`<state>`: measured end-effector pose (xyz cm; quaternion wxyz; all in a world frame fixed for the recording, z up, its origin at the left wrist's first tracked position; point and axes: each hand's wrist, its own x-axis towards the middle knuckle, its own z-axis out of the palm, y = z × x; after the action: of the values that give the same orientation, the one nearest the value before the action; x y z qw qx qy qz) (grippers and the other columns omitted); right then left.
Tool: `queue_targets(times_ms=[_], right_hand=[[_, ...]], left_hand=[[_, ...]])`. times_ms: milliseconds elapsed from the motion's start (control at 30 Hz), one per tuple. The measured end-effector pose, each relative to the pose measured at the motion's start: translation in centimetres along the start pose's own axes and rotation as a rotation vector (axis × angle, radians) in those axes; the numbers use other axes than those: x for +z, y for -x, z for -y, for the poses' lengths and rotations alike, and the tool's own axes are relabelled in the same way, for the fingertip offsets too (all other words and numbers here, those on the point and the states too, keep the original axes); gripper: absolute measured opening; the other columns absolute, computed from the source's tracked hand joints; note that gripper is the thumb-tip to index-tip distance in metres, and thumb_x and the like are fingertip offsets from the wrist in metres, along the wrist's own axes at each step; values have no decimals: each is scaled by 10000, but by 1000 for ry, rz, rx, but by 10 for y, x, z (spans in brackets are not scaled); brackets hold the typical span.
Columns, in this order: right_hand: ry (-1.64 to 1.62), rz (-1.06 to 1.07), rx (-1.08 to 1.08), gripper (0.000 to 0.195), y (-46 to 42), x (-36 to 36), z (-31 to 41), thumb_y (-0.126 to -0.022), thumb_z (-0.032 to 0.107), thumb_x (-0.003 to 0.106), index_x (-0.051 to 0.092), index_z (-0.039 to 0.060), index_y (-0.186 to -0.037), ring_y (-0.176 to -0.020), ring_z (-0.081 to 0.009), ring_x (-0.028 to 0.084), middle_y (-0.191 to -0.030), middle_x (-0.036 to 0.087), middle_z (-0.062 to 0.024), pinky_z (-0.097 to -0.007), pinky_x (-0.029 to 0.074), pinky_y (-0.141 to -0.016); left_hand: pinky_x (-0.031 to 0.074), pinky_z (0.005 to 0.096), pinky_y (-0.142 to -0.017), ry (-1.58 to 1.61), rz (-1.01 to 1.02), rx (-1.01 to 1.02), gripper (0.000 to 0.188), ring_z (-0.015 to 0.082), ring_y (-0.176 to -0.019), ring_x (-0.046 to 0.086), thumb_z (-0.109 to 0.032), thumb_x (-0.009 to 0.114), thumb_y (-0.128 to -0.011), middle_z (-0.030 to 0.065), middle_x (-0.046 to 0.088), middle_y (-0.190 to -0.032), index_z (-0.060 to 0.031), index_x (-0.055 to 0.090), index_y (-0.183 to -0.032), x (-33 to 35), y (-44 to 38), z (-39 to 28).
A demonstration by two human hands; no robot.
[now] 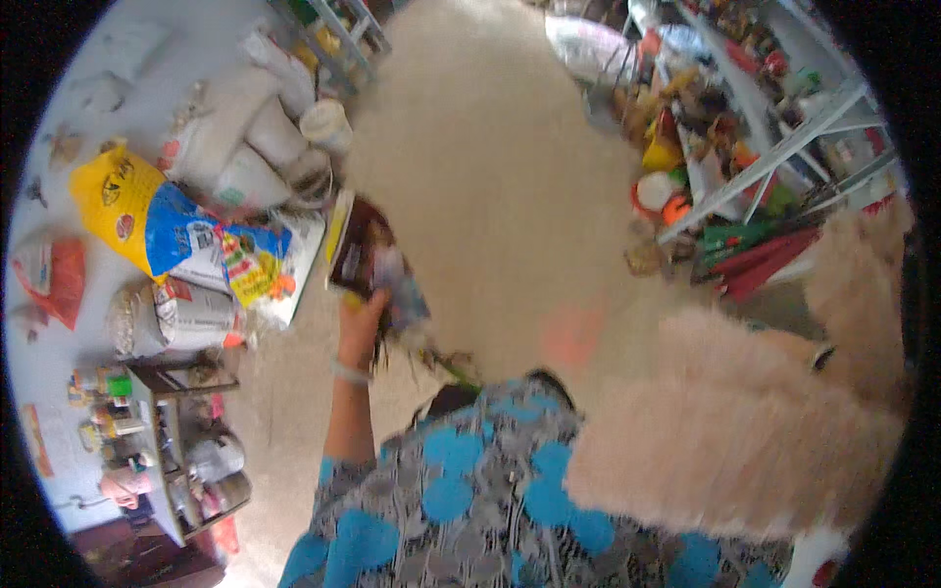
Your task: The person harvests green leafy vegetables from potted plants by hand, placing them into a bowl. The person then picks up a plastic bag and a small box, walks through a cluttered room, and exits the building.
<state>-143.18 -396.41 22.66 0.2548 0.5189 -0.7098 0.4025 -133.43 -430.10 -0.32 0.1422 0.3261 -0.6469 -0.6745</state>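
Observation:
My left hand (362, 323), with a pale band at the wrist, is closed around a dark maroon printed packet (360, 246). A bluish-grey piece (408, 298) shows beside the packet, too blurred to name. Below them are thin green stalks (456, 367); whether my left hand holds these too I cannot tell. My right hand is out of view. At the right a large, blurred pinkish-beige mass (735, 426) covers part of my patterned clothing (470, 485); what it is cannot be made out.
Along the left wall stand a yellow and blue sack (121, 209), white sacks (253, 173), a pale bucket (326, 125) and a small shelf (173, 456) with containers. Metal racks (772, 158) with mixed goods line the right. Beige floor (485, 169) runs between them.

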Motion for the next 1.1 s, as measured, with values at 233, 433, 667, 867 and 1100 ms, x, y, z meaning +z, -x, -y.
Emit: queue_targets(times_ms=[233,433,667,867,1100], right_hand=[[219,-20,156,117,-122,51,-157,-787,54,638,663,31,-899,-691,-171,654,-751,657,-96,-288,525,-616],[35,489,762,157,-72,211,-377,-815,195,598,623,41,-804,-676,-348,598,-743,621,-183,-409,475,-601],[-179,497,747,289,-122,348,-552,-783,299,609,666,25,-859,-664,-307,624,-713,638,-165,-393,488,-617],[-190,946,834,487,-239,400,-687,-637,447,701,678,18,-866,-683,-323,635,-760,652,-192,-400,493,-608],[179,1239,1162,361,-174,422,-862,-651,321,711,677,-1,-809,-759,-355,646,-844,657,-216,-441,517,-658]], left_hand=[[432,250,-503,-12,0,86,149,99,-587,559,-139,656,-779,28,619,-746,-9,617,-840,24,-176,-53],[448,249,-523,13,19,-61,141,96,-599,560,-114,659,-773,16,613,-769,-25,610,-871,47,-317,-87],[500,287,-569,119,-121,-124,263,157,-648,603,-138,692,-762,47,615,-781,-21,578,-968,70,-482,-114],[516,281,-631,164,-206,-12,311,158,-737,615,-63,687,-758,54,620,-811,30,545,-1018,62,-636,-134],[509,304,-656,131,-91,-72,281,156,-760,607,-73,671,-788,47,623,-844,35,559,-1023,125,-847,-214]])
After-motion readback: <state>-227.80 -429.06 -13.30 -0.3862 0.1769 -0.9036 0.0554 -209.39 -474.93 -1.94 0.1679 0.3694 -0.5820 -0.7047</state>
